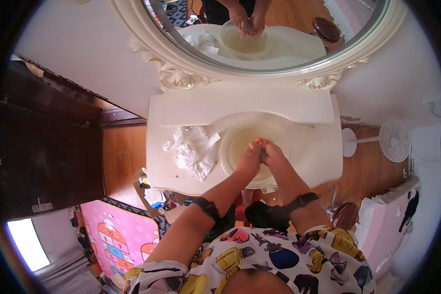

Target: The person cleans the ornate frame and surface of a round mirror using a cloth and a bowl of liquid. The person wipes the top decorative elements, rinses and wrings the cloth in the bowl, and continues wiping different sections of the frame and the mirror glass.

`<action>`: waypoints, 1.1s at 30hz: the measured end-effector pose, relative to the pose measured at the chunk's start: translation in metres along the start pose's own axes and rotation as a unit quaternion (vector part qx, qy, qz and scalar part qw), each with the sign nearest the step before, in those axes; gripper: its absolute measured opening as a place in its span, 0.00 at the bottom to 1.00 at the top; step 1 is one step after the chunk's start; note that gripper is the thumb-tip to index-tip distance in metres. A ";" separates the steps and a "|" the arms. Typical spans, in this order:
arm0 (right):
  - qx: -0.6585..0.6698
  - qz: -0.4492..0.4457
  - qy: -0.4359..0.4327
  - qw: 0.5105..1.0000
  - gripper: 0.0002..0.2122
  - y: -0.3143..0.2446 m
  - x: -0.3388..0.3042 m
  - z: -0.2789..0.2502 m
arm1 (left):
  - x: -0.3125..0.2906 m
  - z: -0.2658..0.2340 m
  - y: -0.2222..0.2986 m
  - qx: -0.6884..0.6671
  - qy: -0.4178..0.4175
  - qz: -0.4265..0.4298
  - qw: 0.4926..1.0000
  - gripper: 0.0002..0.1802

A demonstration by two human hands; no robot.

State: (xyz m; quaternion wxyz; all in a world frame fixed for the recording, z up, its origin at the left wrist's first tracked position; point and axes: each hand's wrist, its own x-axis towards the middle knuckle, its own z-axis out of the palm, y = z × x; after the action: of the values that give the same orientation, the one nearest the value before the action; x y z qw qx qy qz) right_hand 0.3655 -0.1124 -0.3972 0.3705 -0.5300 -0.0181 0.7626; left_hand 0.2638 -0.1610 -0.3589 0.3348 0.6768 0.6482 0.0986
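My left hand (250, 160) and my right hand (273, 153) are pressed together over a round cream basin (225, 158). Between them they squeeze a small grey wad (262, 153), perhaps cloth; its exact kind is hidden by the fingers. Both hands are closed, the left with its fingers curled inward, the right against it from the other side. The basin seems to hold water. It stands on a white dressing table (306, 142). In the mirror (289, 29) above, the same hands show over the basin.
A crumpled white plastic bag (191, 152) lies left of the basin. Below the table's left front is a cardboard box (149, 193) of odds and ends. To the right are a white fan (394, 142) and a round brown stool (345, 214). A pink mat (117, 235) is at lower left.
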 end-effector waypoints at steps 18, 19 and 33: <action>-0.120 0.006 -0.340 0.933 0.22 -0.040 -0.054 0.020 | -0.015 -0.039 0.010 -0.881 -0.293 -0.211 0.304 0.06; -0.138 0.004 -0.293 0.946 0.20 -0.041 -0.054 0.022 | -0.013 -0.040 0.011 -0.862 -0.305 -0.202 0.351 0.07; -0.308 -0.164 -0.046 0.936 0.13 -0.008 -0.021 0.026 | 0.009 0.029 -0.026 -0.197 -0.058 0.200 0.958 0.12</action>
State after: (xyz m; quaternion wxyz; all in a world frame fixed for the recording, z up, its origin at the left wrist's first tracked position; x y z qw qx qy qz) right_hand 0.3522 -0.1099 -0.3658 0.3073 -0.5723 -0.3557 0.6719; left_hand 0.2604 -0.1632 -0.3985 0.4723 0.7178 0.4466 0.2496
